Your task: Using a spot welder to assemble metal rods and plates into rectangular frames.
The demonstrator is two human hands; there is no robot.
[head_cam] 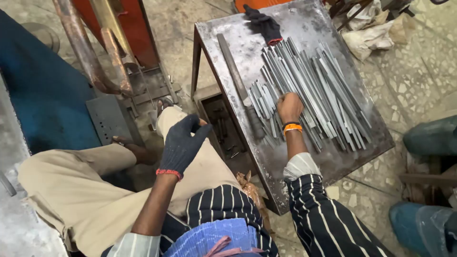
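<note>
While the gloved left hand (181,143) hangs half-curled and empty, the right hand (289,107) pinches metal strips (309,90) — spare glove (264,24) beyond.

even daylight, soft shadows, mild glare on metal table (309,24)

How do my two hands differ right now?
The left hand wears a dark knit glove; the right hand is bare. The left hangs open over the knee, touching nothing; the right is closed on the metal strips on the steel table. Both wrists carry orange-red bands.
</note>
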